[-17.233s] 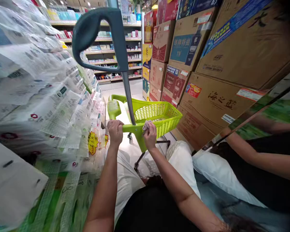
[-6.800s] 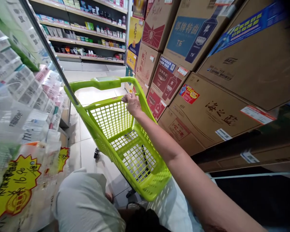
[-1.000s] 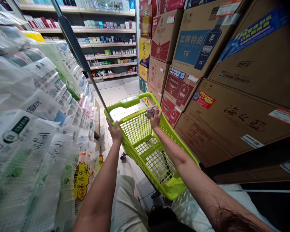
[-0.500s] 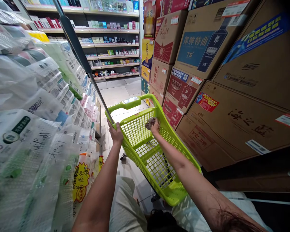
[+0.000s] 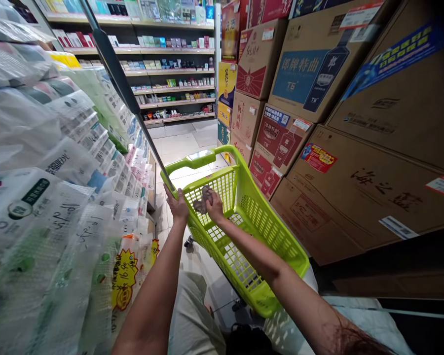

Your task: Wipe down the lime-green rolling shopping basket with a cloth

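Observation:
A lime-green plastic shopping basket cart (image 5: 257,217) stands tilted between my arms, with lattice walls and an open top. My left hand (image 5: 177,204) grips its left rim, close to where a grey pole (image 5: 148,135) meets the corner. Inside the basket, my right hand (image 5: 215,206) is closed on a crumpled grey-brown cloth (image 5: 203,199) and presses it against the slotted far panel (image 5: 227,190). The fingertips of the right hand are partly hidden by the cloth.
Plastic-wrapped paper packs (image 5: 40,222) are piled along the left, with a yellow price tag (image 5: 125,278) in front. Stacked cardboard cartons (image 5: 296,74) line the right side. Ahead, shelves (image 5: 170,52) carry many small boxes beyond the tiled floor (image 5: 185,143).
My right hand has moved the cloth leftward across the far panel, from its right end toward my left hand. The left hand stays on the rim.

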Demonstrator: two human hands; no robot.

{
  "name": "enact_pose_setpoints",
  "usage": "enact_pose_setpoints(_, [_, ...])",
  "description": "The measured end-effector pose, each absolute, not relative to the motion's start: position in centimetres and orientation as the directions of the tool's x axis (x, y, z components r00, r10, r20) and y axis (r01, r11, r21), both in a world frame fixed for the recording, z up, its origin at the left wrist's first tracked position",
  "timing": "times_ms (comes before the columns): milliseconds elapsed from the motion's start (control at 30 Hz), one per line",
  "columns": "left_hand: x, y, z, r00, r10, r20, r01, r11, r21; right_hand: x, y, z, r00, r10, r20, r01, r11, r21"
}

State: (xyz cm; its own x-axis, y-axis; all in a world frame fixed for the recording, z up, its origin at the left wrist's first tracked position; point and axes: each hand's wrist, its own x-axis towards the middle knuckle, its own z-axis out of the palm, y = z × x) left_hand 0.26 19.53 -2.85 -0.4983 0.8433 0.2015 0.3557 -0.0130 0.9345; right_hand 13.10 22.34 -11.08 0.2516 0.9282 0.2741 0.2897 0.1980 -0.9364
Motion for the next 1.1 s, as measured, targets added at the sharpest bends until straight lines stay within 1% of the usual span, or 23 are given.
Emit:
enact_pose_setpoints(67, [0.1,19.4,-2.8,-0.498,0.842,0.207,0.35,-0.024,0.936,13.8,22.1,-10.2,0.19,0.913,0.361,0.339,0.284,-0.897])
enact_pose_setpoints(100, [0.1,19.3,-2.8,-0.496,0.843,0.208,0.347,-0.027,0.938,14.9,22.7,-9.2,0.211,0.897,0.388,0.365,0.296,-0.883])
enact_pose_setpoints(200, [0.1,19.0,-2.7,-0.502,0.842,0.196,0.342,-0.015,0.94,18.8,25.5,-5.5,0.367,0.821,0.437,0.493,0.227,-0.84])
enact_pose_setpoints(233, [0.2,18.9,-2.6,-0.504,0.842,0.191,0.34,-0.01,0.94,19.7,26.4,-4.5,0.398,0.809,0.433,0.528,0.183,-0.829])
enact_pose_setpoints(267, [0.3,18.8,-2.6,-0.505,0.843,0.185,0.338,-0.005,0.941,20.1,27.0,-3.7,0.389,0.819,0.422,0.555,0.157,-0.817])
enact_pose_setpoints(333, [0.3,18.6,-2.5,-0.504,0.844,0.181,0.336,-0.001,0.942,19.4,27.2,-3.1,0.281,0.864,0.417,0.595,0.184,-0.783])
enact_pose_setpoints(400, [0.3,18.6,-2.6,-0.506,0.842,0.188,0.342,-0.004,0.94,17.5,26.5,-3.4,0.073,0.888,0.454,0.61,0.32,-0.724])
enact_pose_setpoints(467, [0.1,18.6,-2.7,-0.514,0.833,0.206,0.358,-0.01,0.934,15.9,25.8,-3.9,-0.132,0.86,0.492,0.595,0.466,-0.655])
enact_pose_setpoints(500, [0.0,18.7,-2.8,-0.515,0.829,0.217,0.368,-0.014,0.93,15.7,25.7,-3.9,-0.195,0.846,0.496,0.586,0.506,-0.633])
enact_pose_setpoints(533, [-0.2,18.7,-2.8,-0.516,0.825,0.228,0.377,-0.021,0.926,15.9,25.8,-3.7,-0.217,0.844,0.49,0.585,0.514,-0.627])
enact_pose_setpoints(567, [-0.4,18.7,-2.9,-0.517,0.822,0.24,0.383,-0.029,0.923,16.3,26.0,-3.4,-0.198,0.856,0.478,0.594,0.493,-0.636])
enact_pose_setpoints(667, [-0.9,18.9,-3.0,-0.521,0.811,0.265,0.385,-0.054,0.921,17.6,26.9,-1.8,-0.024,0.904,0.428,0.627,0.347,-0.698])
enact_pose_setpoints(700, [-1.0,18.9,-3.0,-0.527,0.805,0.273,0.386,-0.059,0.921,17.4,27.0,-1.4,-0.006,0.91,0.415,0.625,0.328,-0.708])
enact_pose_setpoints(767, [-1.1,18.9,-3.0,-0.543,0.788,0.291,0.398,-0.063,0.915,16.0,26.6,-1.0,-0.11,0.896,0.429,0.607,0.402,-0.685])
enact_pose_setpoints(833, [-1.1,18.8,-3.1,-0.564,0.765,0.311,0.411,-0.066,0.909,13.7,25.8,-1.1,-0.31,0.811,0.497,0.56,0.578,-0.593])
enact_pose_setpoints(900, [-0.8,18.6,-3.1,-0.602,0.732,0.319,0.401,-0.068,0.914,11.6,25.2,-1.4,-0.405,0.752,0.52,0.526,0.657,-0.54])
enact_pose_setpoints(1000, [-0.1,18.6,-3.0,-0.679,0.671,0.298,0.352,-0.058,0.934,10.1,25.1,-1.4,-0.447,0.727,0.522,0.522,0.685,-0.508])
enact_pose_setpoints(1100, [0.8,19.0,-2.9,-0.74,0.63,0.236,0.29,-0.017,0.957,9.5,25.4,-0.7,-0.416,0.766,0.49,0.552,0.641,-0.533])
